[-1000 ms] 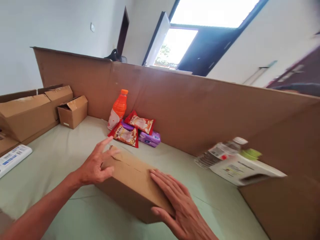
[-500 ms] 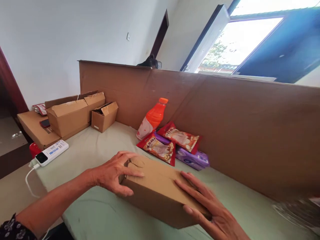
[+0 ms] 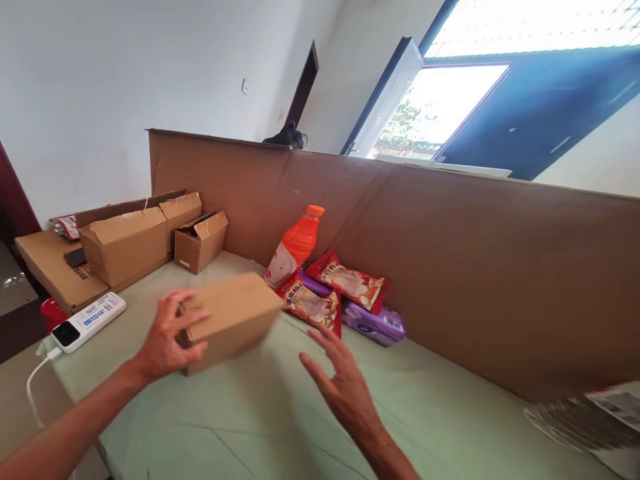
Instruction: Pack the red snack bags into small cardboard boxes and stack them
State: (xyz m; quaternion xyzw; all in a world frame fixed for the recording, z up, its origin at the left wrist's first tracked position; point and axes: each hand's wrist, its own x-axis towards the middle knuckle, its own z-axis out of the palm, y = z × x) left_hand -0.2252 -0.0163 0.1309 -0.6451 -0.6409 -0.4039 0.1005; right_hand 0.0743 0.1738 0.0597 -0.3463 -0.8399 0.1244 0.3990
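Observation:
My left hand (image 3: 173, 333) grips the near left end of a brown cardboard box (image 3: 235, 307), which is slightly blurred and tilted over the green cloth. The thumb lies along its side and the fingers reach over its top. To the right of the box, my right hand (image 3: 337, 377) is apart from it, fingers spread, with nothing in them. Just beyond that hand lie a red snack packet (image 3: 313, 303) and another red packet (image 3: 350, 280), both resting against a purple tissue pack (image 3: 375, 323). A bottle of orange drink (image 3: 297, 243) leans behind them.
Open cardboard boxes (image 3: 135, 233) and a smaller one (image 3: 201, 241) stand at the back left. A white power bank (image 3: 90, 322) with a cable lies at the left edge. A tall cardboard panel (image 3: 450, 267) runs along the back; a stack of papers (image 3: 585, 420) is at right.
The box has moved left and turned in my left hand. My right hand has come off the box and its fingers are now spread in the air. The view has shifted slightly.

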